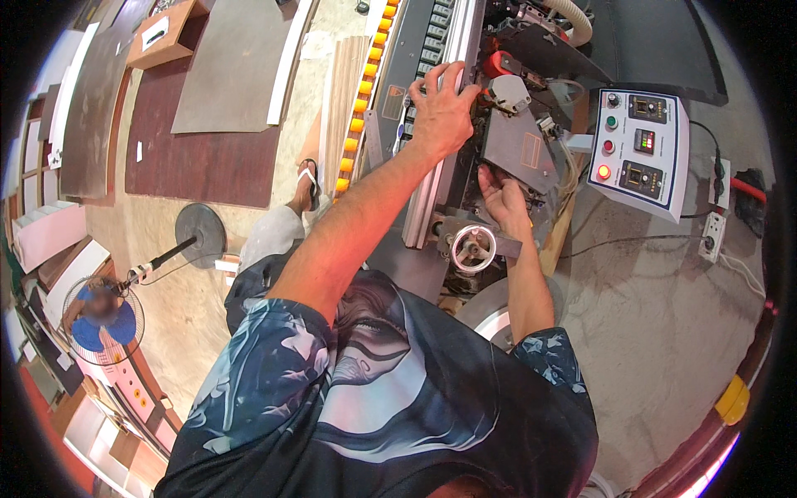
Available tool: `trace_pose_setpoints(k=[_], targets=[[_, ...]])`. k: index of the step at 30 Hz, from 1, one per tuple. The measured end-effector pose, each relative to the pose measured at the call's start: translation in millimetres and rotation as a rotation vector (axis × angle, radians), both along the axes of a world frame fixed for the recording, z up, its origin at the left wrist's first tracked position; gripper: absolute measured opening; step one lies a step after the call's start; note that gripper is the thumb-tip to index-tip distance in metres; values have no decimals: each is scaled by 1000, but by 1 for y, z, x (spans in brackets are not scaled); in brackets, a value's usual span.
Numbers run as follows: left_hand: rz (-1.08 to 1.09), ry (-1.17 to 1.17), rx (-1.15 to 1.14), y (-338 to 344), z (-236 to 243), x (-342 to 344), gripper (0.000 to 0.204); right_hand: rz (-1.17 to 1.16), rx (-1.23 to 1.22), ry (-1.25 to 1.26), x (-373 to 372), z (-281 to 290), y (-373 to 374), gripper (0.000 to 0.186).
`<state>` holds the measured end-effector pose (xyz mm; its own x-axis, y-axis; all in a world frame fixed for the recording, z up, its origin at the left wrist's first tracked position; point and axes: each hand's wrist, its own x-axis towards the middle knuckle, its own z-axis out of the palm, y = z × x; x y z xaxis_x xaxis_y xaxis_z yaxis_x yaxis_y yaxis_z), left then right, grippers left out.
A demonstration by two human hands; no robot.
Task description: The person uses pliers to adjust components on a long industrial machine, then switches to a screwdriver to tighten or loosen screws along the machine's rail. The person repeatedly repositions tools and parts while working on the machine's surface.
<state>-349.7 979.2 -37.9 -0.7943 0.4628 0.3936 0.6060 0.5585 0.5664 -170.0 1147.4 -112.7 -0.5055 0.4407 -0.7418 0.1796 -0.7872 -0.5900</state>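
My left hand (444,108) rests on top of the long metal beam (427,195) of a woodworking machine, its fingers bent but spread apart. Beside it run a row of black pressure pads (432,37) and a row of yellow rollers (357,108). A small silver tool (402,126), perhaps a wrench, lies by the wrist. Lower and to the right, my right hand (505,202) is palm up at the edge of a dark grey cover plate (519,149). Its fingers curl in under the plate, and their tips are partly hidden. A metal handwheel (473,248) sits just below that hand.
A white control box (638,149) with knobs and a lit red button stands at the right, near a power strip (711,236) and cables. At the left are large boards (199,162) and a standing fan (103,319). Another person's sandalled foot (305,184) shows beyond the rollers.
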Motion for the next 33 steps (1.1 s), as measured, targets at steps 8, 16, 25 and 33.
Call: trace_pose_setpoints(k=[8, 16, 25, 33], targets=[[1, -16, 4, -1, 4, 2, 43, -52, -114, -45, 4, 8, 0, 25], [-8, -16, 11, -1, 4, 3, 46, 119, -132, -44, 12, -17, 17, 23], [-3, -36, 0, -1, 6, 1, 46, 110, -52, -95, 18, 1, 5, 18], [-9, -32, -11, -2, 5, 1, 46, 69, 13, -130, 16, 5, 1, 18]])
